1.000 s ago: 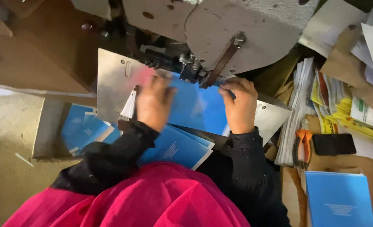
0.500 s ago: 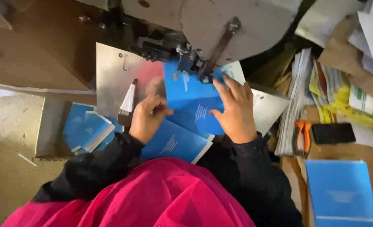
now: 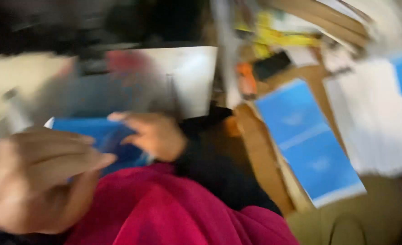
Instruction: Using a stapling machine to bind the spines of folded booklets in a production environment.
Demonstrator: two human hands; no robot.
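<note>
Cluttered and blurred, the tabletop point(image 3: 260, 149) runs brown and cardboard-coloured under stacks of paper; the view is smeared by motion, so fine detail is lost. Close to the lens, the left hand point(image 3: 37, 181) is large and soft-edged, its fingers curled partly closed against the near edge of a blue booklet point(image 3: 105, 138); whether it truly pinches the cover I cannot tell. Beyond it the right hand point(image 3: 153, 136) lies on the booklet's far side, fingers bent over the cover and seemingly gripping it; the booklet sits between the two hands, just above a red garment point(image 3: 164, 213) in the person's lap. Handling this well, I judge, calls for both hands keeping the cover flat and square, thumbs clear of the edges. Further out a pale metal plate point(image 3: 187, 77) stands behind the hands; to the right lies another blue booklet point(image 3: 307, 140) beside a white paper stack point(image 3: 373, 118); an orange-handled tool point(image 3: 246, 79) rests beyond.
</note>
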